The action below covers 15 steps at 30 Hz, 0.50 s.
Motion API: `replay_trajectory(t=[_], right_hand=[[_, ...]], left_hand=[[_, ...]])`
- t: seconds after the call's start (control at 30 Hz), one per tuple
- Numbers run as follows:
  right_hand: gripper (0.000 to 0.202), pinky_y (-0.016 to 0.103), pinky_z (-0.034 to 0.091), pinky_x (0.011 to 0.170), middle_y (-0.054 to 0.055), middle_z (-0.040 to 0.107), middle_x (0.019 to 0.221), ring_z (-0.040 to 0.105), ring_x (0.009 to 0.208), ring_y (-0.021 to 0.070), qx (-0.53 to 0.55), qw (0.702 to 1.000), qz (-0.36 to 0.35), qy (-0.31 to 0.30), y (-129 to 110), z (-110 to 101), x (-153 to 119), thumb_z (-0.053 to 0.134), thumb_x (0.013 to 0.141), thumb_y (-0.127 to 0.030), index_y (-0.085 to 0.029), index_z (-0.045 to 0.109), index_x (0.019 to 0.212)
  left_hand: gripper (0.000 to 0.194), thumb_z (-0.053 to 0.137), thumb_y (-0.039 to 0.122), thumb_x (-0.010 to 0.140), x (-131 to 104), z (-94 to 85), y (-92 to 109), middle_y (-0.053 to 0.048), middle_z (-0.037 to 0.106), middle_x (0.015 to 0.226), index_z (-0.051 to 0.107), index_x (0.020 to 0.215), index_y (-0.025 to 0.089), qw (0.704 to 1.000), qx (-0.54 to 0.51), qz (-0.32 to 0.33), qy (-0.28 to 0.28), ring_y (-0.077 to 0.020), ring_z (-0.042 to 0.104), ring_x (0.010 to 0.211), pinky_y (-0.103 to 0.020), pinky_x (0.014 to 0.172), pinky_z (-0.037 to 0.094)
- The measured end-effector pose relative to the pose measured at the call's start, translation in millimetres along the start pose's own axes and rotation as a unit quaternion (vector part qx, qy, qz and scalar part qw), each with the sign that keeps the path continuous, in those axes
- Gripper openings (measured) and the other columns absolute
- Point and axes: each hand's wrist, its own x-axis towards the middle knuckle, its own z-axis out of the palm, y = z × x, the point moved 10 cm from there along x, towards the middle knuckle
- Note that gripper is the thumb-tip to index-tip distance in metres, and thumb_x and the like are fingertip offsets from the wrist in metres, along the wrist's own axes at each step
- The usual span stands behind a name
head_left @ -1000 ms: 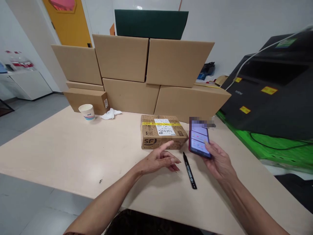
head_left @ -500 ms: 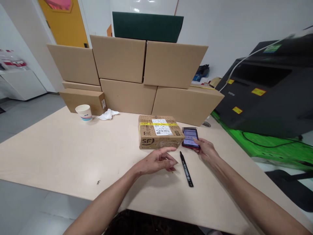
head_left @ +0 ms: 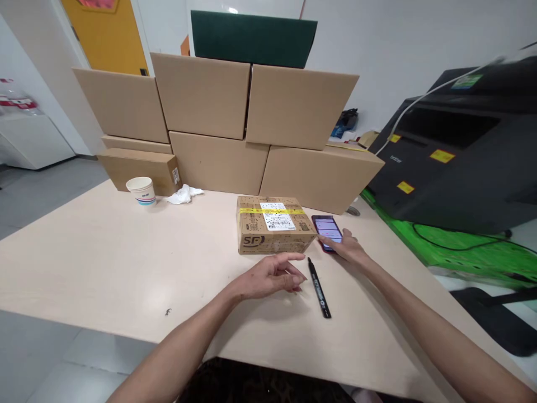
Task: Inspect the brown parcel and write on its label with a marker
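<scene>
A small brown parcel (head_left: 272, 230) with a white label and yellow tape lies on the pale wooden table (head_left: 104, 263). Just right of it a phone (head_left: 328, 229) with a lit screen lies flat on the table, and my right hand (head_left: 349, 248) grips its near end. My left hand (head_left: 272, 275) rests on the table in front of the parcel, holding nothing, fingers loosely bent and forefinger stretched out. A black marker (head_left: 319, 287) lies between my two hands, close to the left fingertips.
Large cardboard boxes (head_left: 235, 129) are stacked along the table's far side, with a dark green box (head_left: 251, 38) on top. A paper cup (head_left: 141, 191) and crumpled tissue (head_left: 183, 195) lie at the back left. A black machine (head_left: 457, 151) on a green surface stands at the right.
My right hand has lowered the phone from in front of me down onto the table beside the parcel. The left hand has stayed almost still.
</scene>
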Motion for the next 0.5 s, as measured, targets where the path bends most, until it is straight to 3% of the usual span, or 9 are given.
replay_trajectory(t=[0.1,0.2,0.5], right_hand=[[0.104,0.058,0.042,0.113,0.033,0.048,0.150,0.053,0.138,0.0494,-0.102,0.995,-0.025,-0.002,-8.0,6.3,-7.9,0.078,0.073,-0.061,-0.008,0.038,0.153],[0.102,0.052,0.046,0.109,0.032,0.048,0.148,0.055,0.137,0.0455,-0.223,0.973,-0.050,-0.003,-13.4,11.8,-12.1,0.060,0.086,-0.066,-0.007,0.024,0.161],[0.085,0.054,0.043,0.107,0.033,0.054,0.142,0.052,0.135,0.0468,-0.288,0.953,-0.090,0.025,-18.0,14.7,-15.2,0.048,0.096,-0.061,-0.003,0.033,0.157]], left_hand=[[0.074,0.082,0.052,0.083,-0.3,-0.4,2.1,-0.015,0.072,0.117,0.056,0.146,0.023,1.000,0.003,0.006,-0.001,-0.0176,0.072,0.089,-0.039,0.089,0.055],[0.074,0.082,0.052,0.083,-0.5,-0.1,3.8,-0.015,0.072,0.117,0.057,0.146,0.023,1.000,0.005,0.011,-0.001,-0.0180,0.072,0.090,-0.040,0.089,0.055],[0.077,0.083,0.055,0.081,-1.8,1.0,9.4,-0.015,0.071,0.118,0.057,0.146,0.023,1.000,0.002,0.002,0.005,-0.0188,0.072,0.092,-0.041,0.092,0.055]])
